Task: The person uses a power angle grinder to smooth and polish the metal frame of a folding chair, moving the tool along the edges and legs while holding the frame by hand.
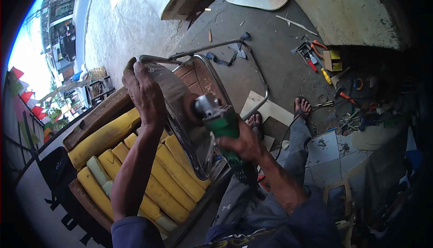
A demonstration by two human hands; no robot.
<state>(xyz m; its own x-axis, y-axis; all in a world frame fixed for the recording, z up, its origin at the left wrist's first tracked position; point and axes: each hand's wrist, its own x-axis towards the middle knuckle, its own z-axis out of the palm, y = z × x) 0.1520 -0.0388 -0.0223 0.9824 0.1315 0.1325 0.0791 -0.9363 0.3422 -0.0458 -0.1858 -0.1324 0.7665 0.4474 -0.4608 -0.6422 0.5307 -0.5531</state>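
My right hand (243, 142) is wrapped round the body of a green angle grinder (223, 124) with a silver head. Its reddish-brown disc (191, 108) meets or nearly meets a dull grey panel (169, 85); blur hides the exact contact. The panel belongs to a metal-tube chair frame (259, 67), tilted in front of me. At the panel's upper left edge, my left hand (146, 92) is closed over the rim, fingers together. A brown panel (198, 76) shows behind, inside the bent tubes.
Yellow foam cushions (153, 180) lie at the left below my forearm. Pliers, screwdrivers (325, 74) and a small yellow box (333, 61) are scattered on the floor at right. A power cord (288, 130) runs by my legs. A pale board (266, 108) lies near my feet.
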